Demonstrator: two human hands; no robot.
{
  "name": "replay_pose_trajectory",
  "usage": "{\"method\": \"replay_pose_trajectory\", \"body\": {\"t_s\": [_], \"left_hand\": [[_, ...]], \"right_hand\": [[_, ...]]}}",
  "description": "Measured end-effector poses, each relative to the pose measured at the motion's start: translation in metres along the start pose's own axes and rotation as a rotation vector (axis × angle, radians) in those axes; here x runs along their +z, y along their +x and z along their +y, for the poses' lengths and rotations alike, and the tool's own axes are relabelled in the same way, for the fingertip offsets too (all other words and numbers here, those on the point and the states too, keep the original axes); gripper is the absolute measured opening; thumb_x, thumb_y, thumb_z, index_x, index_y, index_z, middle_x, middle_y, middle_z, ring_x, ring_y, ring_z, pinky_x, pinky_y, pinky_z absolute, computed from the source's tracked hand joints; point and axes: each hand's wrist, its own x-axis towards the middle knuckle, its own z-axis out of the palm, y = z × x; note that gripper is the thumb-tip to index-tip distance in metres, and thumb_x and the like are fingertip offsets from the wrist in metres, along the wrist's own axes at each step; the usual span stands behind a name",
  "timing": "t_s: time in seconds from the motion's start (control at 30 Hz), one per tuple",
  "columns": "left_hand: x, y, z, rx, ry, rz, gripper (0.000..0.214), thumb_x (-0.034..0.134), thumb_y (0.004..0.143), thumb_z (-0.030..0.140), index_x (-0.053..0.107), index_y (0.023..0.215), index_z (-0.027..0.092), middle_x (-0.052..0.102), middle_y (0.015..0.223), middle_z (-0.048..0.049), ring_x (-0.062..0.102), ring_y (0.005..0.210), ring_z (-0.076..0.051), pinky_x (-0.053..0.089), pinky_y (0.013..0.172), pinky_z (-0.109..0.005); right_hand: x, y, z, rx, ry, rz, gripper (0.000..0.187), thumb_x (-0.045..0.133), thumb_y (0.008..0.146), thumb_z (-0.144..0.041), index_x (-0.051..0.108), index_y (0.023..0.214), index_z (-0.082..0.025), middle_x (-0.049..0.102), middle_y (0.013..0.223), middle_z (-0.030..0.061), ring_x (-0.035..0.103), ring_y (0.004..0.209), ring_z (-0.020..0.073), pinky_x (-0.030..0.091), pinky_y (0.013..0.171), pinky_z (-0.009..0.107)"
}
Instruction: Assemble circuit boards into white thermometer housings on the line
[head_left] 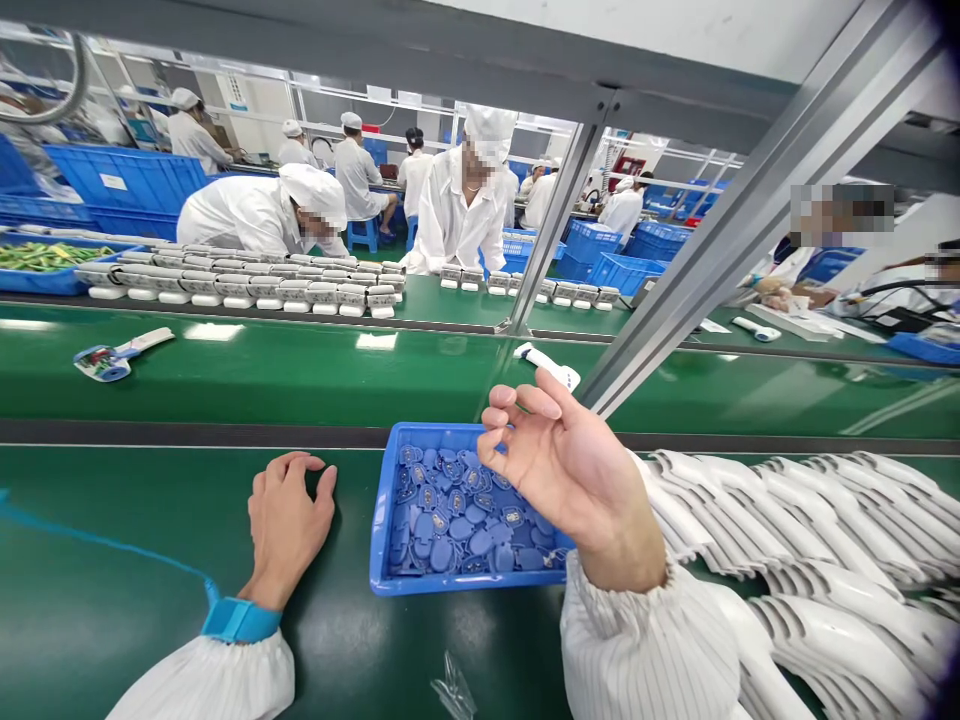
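Note:
My right hand point(570, 470) is raised over a blue plastic tray point(379, 540), its fingers curved and apart, with nothing visible in them. The tray holds a heap of small blue moulded plastic parts point(457, 515), some with metallic centres. My left hand point(291, 522) rests on the green bench top point(135, 530) to the left of the tray, fingers loosely curled and holding nothing. A blue wrist strap point(240, 620) circles my left wrist. Stacked white plastic housings point(817, 525) lie to the right of my right forearm.
A small clear plastic bag point(454, 687) lies at the bench's near edge. Beyond it runs a green conveyor belt point(262, 375) carrying white handheld devices point(547, 365). Aluminium frame bars point(555, 230) cross the view. Co-workers in white coats point(465, 195) stand behind rows of white parts and blue crates point(124, 180).

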Motion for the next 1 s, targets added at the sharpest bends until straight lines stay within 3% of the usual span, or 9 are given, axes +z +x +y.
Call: {"method": "replay_pose_trajectory", "body": {"t_s": [0.7, 0.87, 1.0], "left_hand": [[0.003, 0.000, -0.004, 0.012, -0.014, 0.015, 0.028, 0.046, 0.096, 0.041, 0.063, 0.103, 0.019, 0.060, 0.120, -0.0112, 0.052, 0.108, -0.034, 0.044, 0.089, -0.046], [0.000, 0.000, 0.001, 0.000, -0.093, 0.038, 0.021, 0.051, 0.094, 0.034, 0.063, 0.099, 0.017, 0.060, 0.116, -0.0126, 0.052, 0.106, -0.034, 0.043, 0.091, -0.048], [-0.004, -0.003, 0.004, -0.001, -0.127, 0.050, 0.013, 0.055, 0.093, 0.027, 0.063, 0.097, 0.018, 0.061, 0.114, -0.0108, 0.053, 0.106, -0.031, 0.044, 0.092, -0.045]], "right_hand": [[0.005, -0.002, 0.000, -0.005, 0.027, 0.011, 0.048, 0.051, 0.098, -0.037, 0.041, 0.055, -0.019, 0.057, 0.082, 0.0014, 0.054, 0.072, 0.0132, 0.053, 0.066, 0.028], [0.010, -0.001, -0.001, -0.046, -0.058, 0.136, 0.031, 0.060, 0.092, -0.039, 0.055, 0.069, -0.018, 0.056, 0.085, 0.0011, 0.054, 0.073, 0.0127, 0.054, 0.063, 0.027], [0.012, -0.001, 0.000, -0.099, -0.169, 0.217, 0.014, 0.073, 0.075, -0.022, 0.061, 0.079, -0.017, 0.057, 0.089, 0.0011, 0.054, 0.073, 0.0116, 0.055, 0.060, 0.025]]}}
